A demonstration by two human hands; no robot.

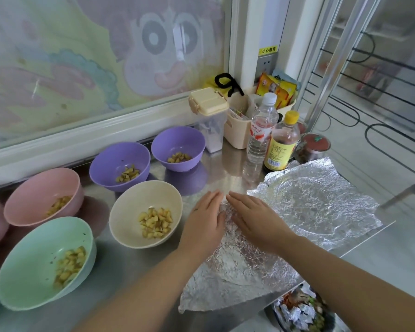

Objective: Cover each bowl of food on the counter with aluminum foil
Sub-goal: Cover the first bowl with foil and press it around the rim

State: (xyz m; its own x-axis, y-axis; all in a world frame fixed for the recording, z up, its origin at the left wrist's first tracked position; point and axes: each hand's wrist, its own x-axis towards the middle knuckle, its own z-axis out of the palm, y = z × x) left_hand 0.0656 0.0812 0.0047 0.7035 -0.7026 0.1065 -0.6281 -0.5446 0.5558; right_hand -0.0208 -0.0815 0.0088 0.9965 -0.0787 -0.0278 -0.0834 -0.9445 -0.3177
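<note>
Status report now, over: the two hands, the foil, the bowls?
Pressing flat on the foil sheet: left hand, right hand. No bowl covered yet; cream bowl nearest, left of it. A second sheet lies to the right.

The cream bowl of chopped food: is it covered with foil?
No, the round cream bowl is open; the crinkled aluminum foil sheet lies flat beside it.

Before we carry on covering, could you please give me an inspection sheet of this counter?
Surface: steel counter, reflective.
Job's things: cream bowl, green bowl, pink bowl, near purple bowl and far purple bowl hold chopped food, uncovered; near foil and far foil lie crumpled at right.
Clutter: water bottle, sauce bottle, canister, caddy, jars.
Grippers: left hand and right hand lie flat on near foil.
Cables: black cord looped behind caddy.
Surroundings: cartoon window, wire rack.
</note>
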